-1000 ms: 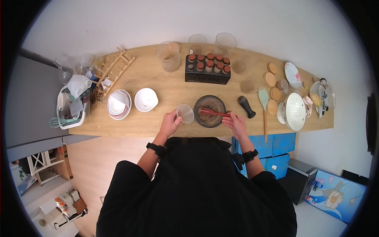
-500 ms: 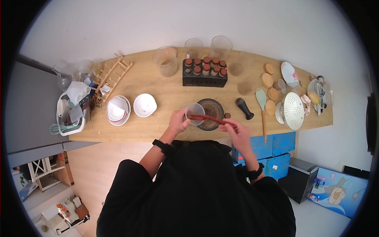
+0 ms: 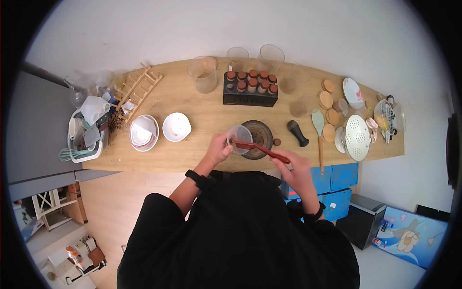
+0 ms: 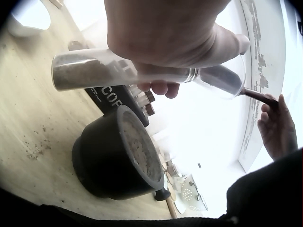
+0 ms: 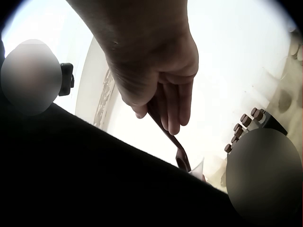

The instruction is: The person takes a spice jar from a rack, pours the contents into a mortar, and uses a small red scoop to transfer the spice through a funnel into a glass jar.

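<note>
My left hand (image 3: 217, 149) grips a clear glass tube (image 4: 78, 73) that lies tilted in the left wrist view, with brownish powder inside. A clear plastic funnel (image 3: 234, 132) sits at the tube's mouth. Between thumb and fingers, my right hand (image 3: 296, 169) holds a dark red spoon (image 3: 262, 149), its head inside the funnel. Below and beside them stands the black mortar (image 4: 109, 161), brown powder coating its inside. In the head view the funnel overlaps the mortar's left rim. A small brown cap (image 3: 276, 142) lies right of the mortar.
Behind is a black rack (image 3: 250, 98) of red-capped tubes. To the right lie a black pestle (image 3: 298, 134), a green spatula (image 3: 318, 123) and a white colander (image 3: 357, 137). White bowls (image 3: 176, 127) stand on the left, near a wooden rack (image 3: 139, 91).
My right hand has lifted the spoon out of the mortar and brought its head left into the funnel. The left hand has shifted right with the tube and funnel, toward the mortar.
</note>
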A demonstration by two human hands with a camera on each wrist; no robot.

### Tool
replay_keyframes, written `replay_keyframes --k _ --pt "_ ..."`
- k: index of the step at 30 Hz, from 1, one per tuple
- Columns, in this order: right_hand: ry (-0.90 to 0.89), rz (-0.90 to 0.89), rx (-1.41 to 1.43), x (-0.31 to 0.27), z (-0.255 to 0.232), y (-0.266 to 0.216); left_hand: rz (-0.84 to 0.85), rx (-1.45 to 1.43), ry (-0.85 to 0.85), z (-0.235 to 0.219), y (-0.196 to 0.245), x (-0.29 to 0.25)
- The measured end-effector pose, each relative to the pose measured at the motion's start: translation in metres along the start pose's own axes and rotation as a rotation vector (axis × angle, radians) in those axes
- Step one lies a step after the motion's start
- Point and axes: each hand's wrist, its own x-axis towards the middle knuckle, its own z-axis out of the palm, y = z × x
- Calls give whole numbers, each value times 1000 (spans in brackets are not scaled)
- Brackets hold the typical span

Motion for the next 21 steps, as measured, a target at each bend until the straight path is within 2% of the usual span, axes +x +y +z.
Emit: replay_keyframes --k 1,3,6,10,12,13,15,19,21 --pt "-3 2 2 -1 2 5 -4 0 0 -1 -4 -2" --pt "232 80 78 0 7 25 -42 105 70 -2 -17 -4" --pt "324 167 31 1 8 45 -74 93 115 -12 -25 -11" --pt "268 265 -19 -2 44 107 -150 59 118 -18 -24 -24" --pt "184 313 -255 0 56 127 -179 71 108 -18 -26 -29" --pt "183 315 -253 5 61 131 -181 71 106 -18 -26 -30" --pt "234 569 126 12 69 138 -196 67 115 -17 -26 -33" --pt "338 537 158 18 59 124 -212 66 110 -20 -27 -37" --pt "187 571 98 19 52 111 -200 61 146 -19 -28 -37"
